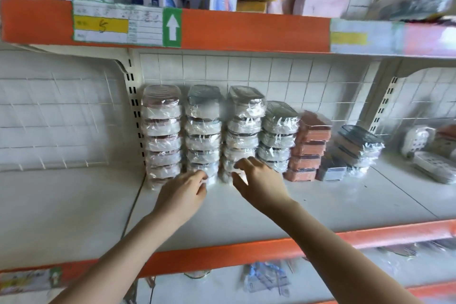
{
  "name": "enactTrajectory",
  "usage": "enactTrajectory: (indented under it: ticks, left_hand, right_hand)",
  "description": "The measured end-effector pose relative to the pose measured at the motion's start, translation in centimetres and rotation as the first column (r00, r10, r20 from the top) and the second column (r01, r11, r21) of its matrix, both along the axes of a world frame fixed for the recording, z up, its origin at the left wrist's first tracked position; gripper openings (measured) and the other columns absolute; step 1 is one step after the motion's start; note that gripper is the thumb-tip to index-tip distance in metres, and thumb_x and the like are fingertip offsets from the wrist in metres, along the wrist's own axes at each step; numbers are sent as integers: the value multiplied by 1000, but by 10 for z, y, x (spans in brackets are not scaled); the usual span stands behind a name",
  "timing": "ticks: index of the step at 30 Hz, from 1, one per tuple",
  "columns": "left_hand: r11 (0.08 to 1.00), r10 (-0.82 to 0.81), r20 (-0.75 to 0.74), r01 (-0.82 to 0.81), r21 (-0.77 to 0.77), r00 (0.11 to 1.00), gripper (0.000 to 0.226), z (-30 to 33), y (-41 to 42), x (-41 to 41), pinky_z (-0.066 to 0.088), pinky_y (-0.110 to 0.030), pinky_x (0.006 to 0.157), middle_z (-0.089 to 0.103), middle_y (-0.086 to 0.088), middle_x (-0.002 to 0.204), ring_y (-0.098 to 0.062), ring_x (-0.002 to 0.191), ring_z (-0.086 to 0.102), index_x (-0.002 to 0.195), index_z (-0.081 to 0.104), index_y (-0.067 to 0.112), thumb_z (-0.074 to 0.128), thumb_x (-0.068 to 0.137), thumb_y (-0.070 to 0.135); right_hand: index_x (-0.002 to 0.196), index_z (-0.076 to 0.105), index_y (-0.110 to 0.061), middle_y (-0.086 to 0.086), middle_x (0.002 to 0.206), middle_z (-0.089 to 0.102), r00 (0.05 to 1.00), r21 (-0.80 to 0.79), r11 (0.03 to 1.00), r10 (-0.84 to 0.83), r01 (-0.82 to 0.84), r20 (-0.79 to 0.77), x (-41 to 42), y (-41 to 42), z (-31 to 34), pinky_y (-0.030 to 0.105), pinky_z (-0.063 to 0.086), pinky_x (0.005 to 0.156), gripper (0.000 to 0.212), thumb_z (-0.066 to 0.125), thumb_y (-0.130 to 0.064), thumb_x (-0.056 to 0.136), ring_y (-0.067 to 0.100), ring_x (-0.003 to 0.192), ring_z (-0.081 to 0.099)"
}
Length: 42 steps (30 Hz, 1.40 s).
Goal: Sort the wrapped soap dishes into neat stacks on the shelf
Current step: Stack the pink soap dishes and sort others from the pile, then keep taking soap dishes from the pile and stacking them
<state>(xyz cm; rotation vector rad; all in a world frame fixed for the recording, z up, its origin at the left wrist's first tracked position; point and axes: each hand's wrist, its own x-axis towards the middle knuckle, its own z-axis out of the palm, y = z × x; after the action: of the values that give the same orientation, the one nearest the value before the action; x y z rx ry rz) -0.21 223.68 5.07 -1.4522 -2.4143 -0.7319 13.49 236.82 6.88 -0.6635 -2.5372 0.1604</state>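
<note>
Several stacks of plastic-wrapped soap dishes stand in a row at the back of the white shelf (320, 205). The left stack (161, 136), second stack (202, 131) and third stack (244, 131) are tallest; a shorter fourth stack (277, 136) and an orange-brown stack (309, 148) follow, then a leaning grey pile (355, 150). My left hand (183, 195) touches the foot of the second stack with curled fingertips. At the base of the third stack, my right hand (259, 180) has its fingers spread around the lowest dishes. The bottom dishes are partly hidden by both hands.
An orange-edged upper shelf (222, 29) with boxes hangs close overhead. More wrapped white items (429, 155) lie at the far right. The orange front lip (246, 252) borders the shelf. A slotted upright (134, 111) stands just left of the stacks.
</note>
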Motion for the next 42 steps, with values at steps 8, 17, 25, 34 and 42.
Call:
enactTrajectory:
  ticks: [8,17,25,34,42]
  left_hand:
    - [992,-57,48,62,-107,997,29,-3,46,95,43,-30,83,60,6,125,-21,110,56,121,54,28,44,94,31]
    - [958,-255,11,254,-135,967,31,-10,112,211,44,-31,84,56,6,128,-20,112,54,124,51,25,42,95,32]
    - [897,-412,-13,403,-180,911,31,-10,163,290,44,-33,85,57,4,125,-23,111,55,123,51,24,41,95,31]
    - [801,-573,-16,556,-222,819,29,-14,241,359,45,-32,84,57,4,123,-22,111,54,121,51,25,42,94,32]
    - [722,-671,38,665,-193,740,29,-20,342,402,46,-33,87,58,3,122,-22,112,54,118,54,23,41,94,33]
  right_hand:
    - [121,53,-20,2,120,57,988,-22,990,-135,137,75,109,36,-16,36,43,86,36,49,-42,93,26,111,55]
    - [124,52,-18,3,124,54,932,-39,937,-339,346,132,258,68,-30,36,42,85,38,47,-42,94,25,116,49]
    - [119,53,-18,4,121,55,827,-76,827,-543,557,148,359,93,-34,36,44,85,36,49,-42,93,27,115,51]
    - [122,52,-18,4,119,55,711,-58,712,-687,700,150,433,121,-41,34,45,78,38,45,-43,95,26,111,53]
    - [116,53,-19,3,116,57,620,-19,628,-763,778,183,469,195,-34,35,45,77,35,45,-43,93,25,108,55]
